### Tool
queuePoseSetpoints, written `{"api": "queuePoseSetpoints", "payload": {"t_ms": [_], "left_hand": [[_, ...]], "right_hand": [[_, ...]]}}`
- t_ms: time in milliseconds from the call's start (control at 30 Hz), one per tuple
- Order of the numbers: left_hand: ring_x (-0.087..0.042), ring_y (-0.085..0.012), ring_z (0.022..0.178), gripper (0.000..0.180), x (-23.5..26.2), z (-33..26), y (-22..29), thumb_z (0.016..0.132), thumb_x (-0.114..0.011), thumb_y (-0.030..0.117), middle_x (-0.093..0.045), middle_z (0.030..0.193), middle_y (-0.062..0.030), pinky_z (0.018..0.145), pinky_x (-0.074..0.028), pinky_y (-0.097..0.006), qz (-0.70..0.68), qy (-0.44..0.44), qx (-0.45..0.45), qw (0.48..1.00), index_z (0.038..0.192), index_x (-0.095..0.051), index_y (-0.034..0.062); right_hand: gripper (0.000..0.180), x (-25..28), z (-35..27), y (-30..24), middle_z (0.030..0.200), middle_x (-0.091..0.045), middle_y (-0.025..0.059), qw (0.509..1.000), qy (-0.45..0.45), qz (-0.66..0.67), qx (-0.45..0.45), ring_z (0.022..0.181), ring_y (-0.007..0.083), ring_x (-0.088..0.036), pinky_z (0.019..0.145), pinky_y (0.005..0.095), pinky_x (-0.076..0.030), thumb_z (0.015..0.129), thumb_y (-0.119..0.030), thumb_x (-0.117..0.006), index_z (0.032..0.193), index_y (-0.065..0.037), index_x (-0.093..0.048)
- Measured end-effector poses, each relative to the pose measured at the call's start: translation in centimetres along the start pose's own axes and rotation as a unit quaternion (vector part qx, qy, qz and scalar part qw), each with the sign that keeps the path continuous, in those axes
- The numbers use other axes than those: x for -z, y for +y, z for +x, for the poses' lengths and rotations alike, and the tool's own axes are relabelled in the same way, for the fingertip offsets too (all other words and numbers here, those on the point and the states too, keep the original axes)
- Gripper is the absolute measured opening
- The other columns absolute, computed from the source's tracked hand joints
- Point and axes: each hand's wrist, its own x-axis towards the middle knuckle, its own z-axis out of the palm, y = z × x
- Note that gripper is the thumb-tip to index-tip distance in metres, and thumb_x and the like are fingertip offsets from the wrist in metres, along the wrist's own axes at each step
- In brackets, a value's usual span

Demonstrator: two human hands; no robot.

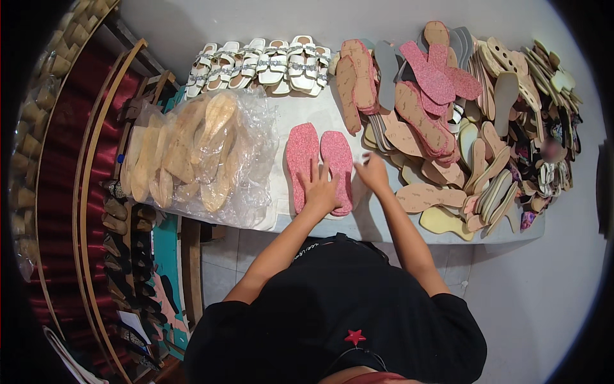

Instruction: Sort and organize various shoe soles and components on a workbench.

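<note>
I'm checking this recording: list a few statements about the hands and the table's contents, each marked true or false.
1. Two groups of pink insoles lie side by side before the person. True.
2. The left hand grips a white sandal. False: it is spread over the pink insoles.
3. The clear plastic bag lies right of the pink insoles. False: it lies left.
4. White sandals stand along the table's back. True.
5. The right hand is inside the bag. False: it is just right of the pink insoles.
</note>
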Motion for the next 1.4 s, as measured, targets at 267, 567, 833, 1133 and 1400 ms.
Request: {"api": "queuePoseSetpoints", "payload": {"t_ms": [267,567,833,1133,1400], "left_hand": [[-0.001,-0.0405,0.128,0.057,1.8,2.1,0.2,0.057,-0.071,0.043,-0.018,0.139,-0.0139,0.092,-0.003,-0.068,0.022,-0.121,-0.012,0.992,0.107,-0.059,0.0183],[-0.022,-0.0379,0.125,0.043,2.1,4.9,-1.8,0.073,-0.062,0.022,-0.029,0.132,-0.0196,0.1,-0.019,-0.049,-0.296,0.158,-0.012,0.942,0.111,-0.05,0.0055],[-0.051,-0.0101,0.069,0.016,2.3,8.8,-3.1,0.081,-0.055,0.007,-0.055,0.077,-0.0062,0.064,-0.043,-0.024,-0.565,0.175,0.12,0.797,0.09,-0.046,-0.0017],[-0.058,-0.0158,0.086,0.03,-1.0,5.2,-0.3,0.078,-0.058,0.004,-0.059,0.093,-0.0139,0.07,-0.047,-0.026,-0.667,-0.013,0.129,0.734,0.104,-0.047,-0.005],[-0.048,-0.032,0.107,0.06,-4.4,3.1,-0.8,0.075,-0.059,0.01,-0.041,0.12,-0.0251,0.089,-0.039,-0.035,-0.497,0.034,0.188,0.847,0.124,-0.029,-0.0053]], "right_hand": [[0.041,-0.9,10.7,-2.0,0.083,-0.059,0.0224,0.997,0.017,-0.074,0.004,0.079,0.0335,-0.059,0.071,0.0378,-0.046,0.066,-0.021,-0.065,0.096,0.005,-0.054],[0.015,-1.5,6.9,-4.8,0.075,-0.051,0.0154,0.968,0.163,0.054,0.184,0.064,0.0334,-0.053,0.057,0.0437,-0.042,0.068,-0.005,-0.058,0.079,-0.002,-0.048],[0.02,1.1,-2.4,-6.2,0.077,-0.05,0.0091,0.935,0.077,0.052,0.342,0.06,0.0231,-0.052,0.051,0.0323,-0.043,0.068,-0.009,-0.062,0.085,-0.005,-0.052],[0.022,0.1,-0.6,-0.8,0.072,-0.06,0.0082,0.945,-0.051,0.323,-0.006,0.058,0.0117,-0.051,0.053,0.0266,-0.042,0.078,-0.016,-0.058,0.089,0.002,-0.057],[0.02,-2.4,-0.9,2.1,0.06,-0.057,0.0025,0.954,-0.097,0.263,-0.104,0.05,0.0079,-0.049,0.047,0.0224,-0.04,0.074,-0.011,-0.065,0.085,0.004,-0.06]]}}
